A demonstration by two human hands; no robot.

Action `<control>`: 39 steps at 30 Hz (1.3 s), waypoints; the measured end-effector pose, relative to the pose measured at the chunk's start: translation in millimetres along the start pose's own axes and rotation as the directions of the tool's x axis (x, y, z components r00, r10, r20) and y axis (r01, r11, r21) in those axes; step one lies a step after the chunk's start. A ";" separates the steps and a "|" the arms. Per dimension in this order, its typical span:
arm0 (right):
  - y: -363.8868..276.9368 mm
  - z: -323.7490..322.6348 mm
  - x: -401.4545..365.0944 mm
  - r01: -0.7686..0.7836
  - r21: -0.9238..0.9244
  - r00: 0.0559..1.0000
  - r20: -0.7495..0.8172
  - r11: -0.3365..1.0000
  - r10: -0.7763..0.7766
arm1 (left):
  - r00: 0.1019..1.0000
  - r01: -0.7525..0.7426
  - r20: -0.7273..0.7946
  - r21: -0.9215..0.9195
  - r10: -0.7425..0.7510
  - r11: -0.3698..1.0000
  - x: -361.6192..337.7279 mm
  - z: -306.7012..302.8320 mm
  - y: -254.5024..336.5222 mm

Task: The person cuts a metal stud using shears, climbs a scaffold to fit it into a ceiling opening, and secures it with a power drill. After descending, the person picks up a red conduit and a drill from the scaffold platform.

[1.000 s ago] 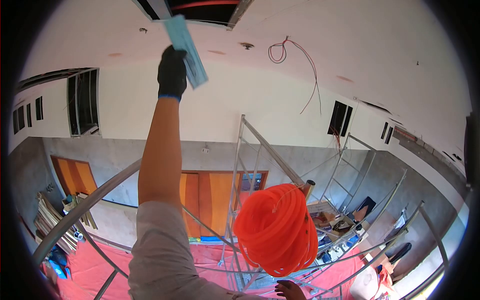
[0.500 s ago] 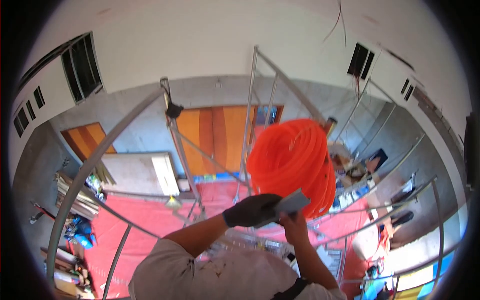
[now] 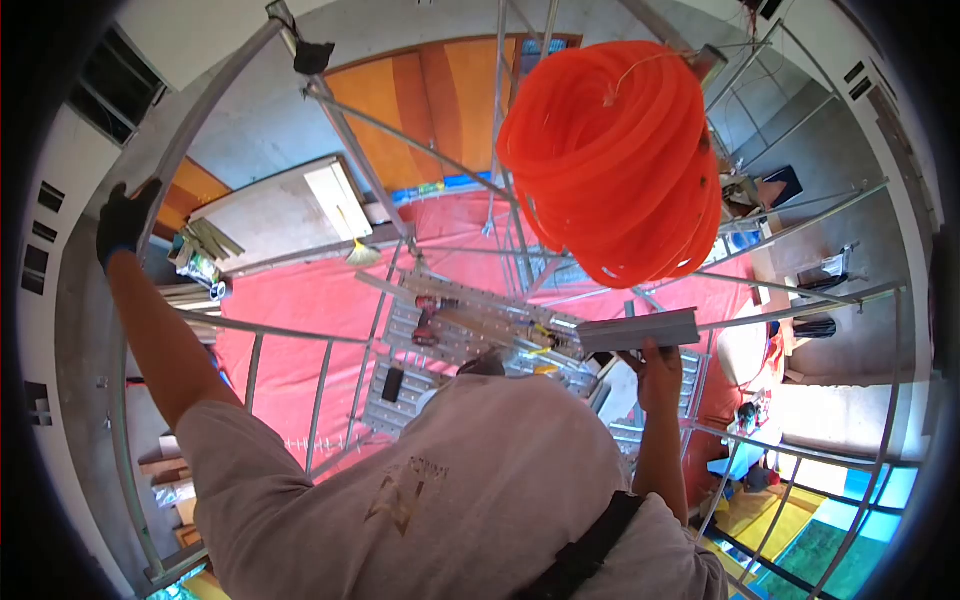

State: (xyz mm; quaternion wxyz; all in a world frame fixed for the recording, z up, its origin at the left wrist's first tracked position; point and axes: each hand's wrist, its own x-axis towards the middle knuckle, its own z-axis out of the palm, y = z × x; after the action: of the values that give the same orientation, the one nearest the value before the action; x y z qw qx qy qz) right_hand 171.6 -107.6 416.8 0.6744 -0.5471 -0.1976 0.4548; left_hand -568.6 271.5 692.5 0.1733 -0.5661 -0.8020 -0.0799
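My left hand [image 3: 124, 222], in a dark glove, is raised at the far left and grips a scaffold tube [image 3: 212, 108]. Its fingers are partly hidden by the tube. My bare right hand [image 3: 659, 374] is closed on the lower edge of a short grey channel piece [image 3: 640, 331], held roughly level in front of my chest. Just above that piece hangs a large coil of orange-red tubing [image 3: 610, 160], apart from both hands.
Below me lies a perforated metal scaffold platform [image 3: 395, 325] with a red power drill [image 3: 427, 325] and other tools on it. Scaffold rails [image 3: 270, 328] surround me. Red sheeting [image 3: 290, 290] covers the floor; orange doors [image 3: 400, 120] stand behind.
My left hand has left the grey piece and moved out left to the scaffold tube. My right hand keeps the piece, now turned level. The view has tilted downward.
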 end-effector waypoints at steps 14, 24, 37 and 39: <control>13.1 26.2 -34.5 -0.163 0.146 0.966 0.223 0.976 0.128 | 0.999 -0.041 0.025 0.144 0.038 0.989 -21.2 23.2 10.4; 27.7 24.5 10.2 -0.113 0.100 0.975 0.202 0.989 0.091 | 0.996 -0.064 0.076 0.170 0.052 0.983 -7.0 29.8 4.0; -5.3 93.0 37.6 -0.024 -0.077 0.953 0.300 0.997 0.046 | 0.989 -0.140 0.098 0.323 0.114 0.936 24.0 56.7 -37.1; -5.6 104.4 49.7 0.030 -0.236 0.931 0.359 0.971 0.059 | 0.986 -0.162 0.085 0.329 0.141 0.930 30.6 65.0 -52.3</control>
State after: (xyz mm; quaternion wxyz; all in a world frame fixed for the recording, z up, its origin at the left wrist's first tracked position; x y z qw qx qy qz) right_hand 119.3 -8.0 444.2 0.5526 -0.5314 -0.3678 0.5263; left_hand -638.9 301.5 647.1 0.2486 -0.5907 -0.7626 0.0882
